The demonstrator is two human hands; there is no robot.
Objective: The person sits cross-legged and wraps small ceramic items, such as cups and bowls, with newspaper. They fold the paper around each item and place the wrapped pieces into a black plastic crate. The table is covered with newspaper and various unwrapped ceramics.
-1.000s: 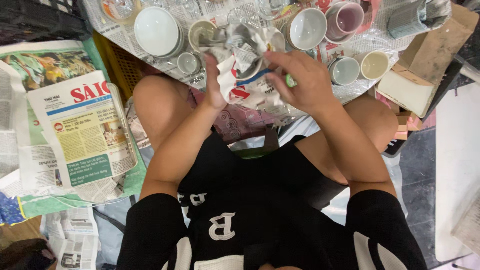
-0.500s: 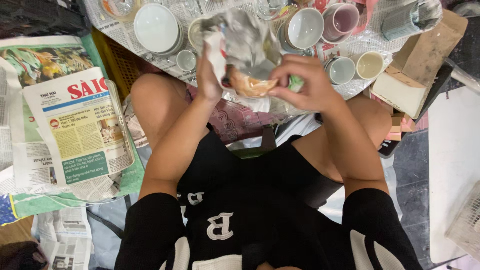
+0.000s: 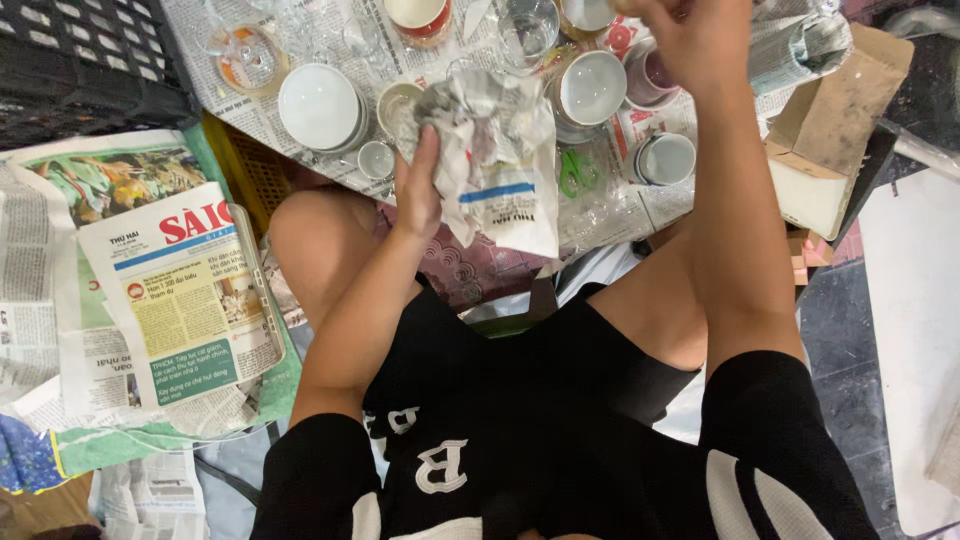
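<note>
I'm sitting low with knees apart, so the spread of newspaper sheets (image 3: 170, 300) is lying flat at my left within easy reach, stacked loosely, edges overlapping. Ahead of me more newsprint is covering the floor (image 3: 620, 215), and crockery is standing on it close together: a stack of white bowls (image 3: 318, 105), a white cup (image 3: 592, 88), a small cup (image 3: 665, 158), a clear glass (image 3: 527, 28), green scissors (image 3: 572, 172) lying flat between the cups. A black crate (image 3: 80, 60) is sitting at far left, an open cardboard box (image 3: 825, 140) at right, both hemming the spread in, so free room is mostly in my lap area.

My left hand (image 3: 418, 190) is gripping a crumpled newspaper bundle (image 3: 495, 150), fingers closed around its left side, holding it up above the dishes; a loose flap is hanging down towards my knee. Whether anything is inside it I cannot tell.

My right hand (image 3: 690, 35) is raised near the top edge, curled closed, seemingly pinching something small and pale; partly cut off, so I cannot tell what.
</note>
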